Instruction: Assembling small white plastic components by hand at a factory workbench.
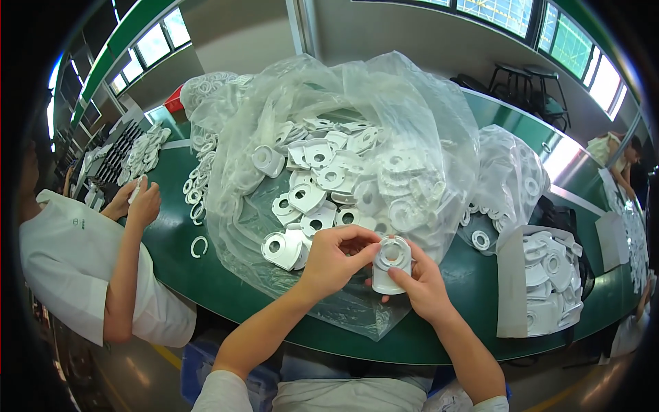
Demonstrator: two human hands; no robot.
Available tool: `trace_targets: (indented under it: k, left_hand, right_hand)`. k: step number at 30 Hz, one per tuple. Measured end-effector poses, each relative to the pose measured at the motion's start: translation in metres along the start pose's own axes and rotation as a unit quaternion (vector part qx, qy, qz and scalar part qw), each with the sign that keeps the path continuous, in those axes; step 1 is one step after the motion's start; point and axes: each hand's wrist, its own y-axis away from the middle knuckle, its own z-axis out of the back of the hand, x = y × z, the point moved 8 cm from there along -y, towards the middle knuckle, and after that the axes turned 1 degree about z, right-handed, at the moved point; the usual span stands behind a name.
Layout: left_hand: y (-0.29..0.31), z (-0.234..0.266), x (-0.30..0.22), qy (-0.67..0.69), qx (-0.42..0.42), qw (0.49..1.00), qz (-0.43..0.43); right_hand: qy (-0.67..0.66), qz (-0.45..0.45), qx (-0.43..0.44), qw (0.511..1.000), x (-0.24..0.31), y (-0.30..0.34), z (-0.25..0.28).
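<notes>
A white plastic part (388,281) with a round raised collar and a hole is held in front of me, above the near side of a clear plastic bag. My right hand (422,285) is closed around its right side, the thumb pressed on its face. At the part's upper left edge, the bent fingers and thumb of my left hand (341,257) pinch the collar; whether a separate ring lies between them is hard to see. Many similar white parts (317,156) lie in a loose heap in the big open bag (240,226) just beyond my hands.
The green table (343,349) curves around me. To the right stands an open carton (511,295) full of white parts, behind it a bag of rings (511,165). Loose white rings (199,247) lie left. A co-worker (103,261) at the left handles a small white piece.
</notes>
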Motion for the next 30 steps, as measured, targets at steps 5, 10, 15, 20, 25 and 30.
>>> trace_targets:
  k: [5,10,15,20,25,30]
  left_hand:
    - [0.000,-0.002,-0.008,-0.020,0.009,0.999,-0.047]
    - [-0.001,-0.004,-0.012,-0.039,0.020,0.997,-0.069]
    - [-0.001,-0.004,-0.012,-0.016,0.022,0.998,-0.054]
    - [-0.001,-0.007,-0.007,0.021,0.033,0.999,0.001]
    - [0.004,-0.009,-0.026,-0.033,0.044,0.992,-0.109]
    - [0.005,-0.010,-0.026,-0.043,0.050,0.991,-0.118]
  right_hand:
    - [-0.007,-0.008,-0.007,1.000,0.003,0.001,0.002]
    - [0.050,0.018,-0.001,0.999,0.002,0.003,-0.003]
    - [0.030,0.021,0.001,0.999,0.004,0.002,-0.003]
    - [0.006,0.020,0.001,1.000,0.007,0.003,0.000]
    - [0.007,0.023,-0.010,1.000,0.010,0.005,-0.001]
    - [0.024,0.026,-0.009,0.999,0.011,0.006,0.000]
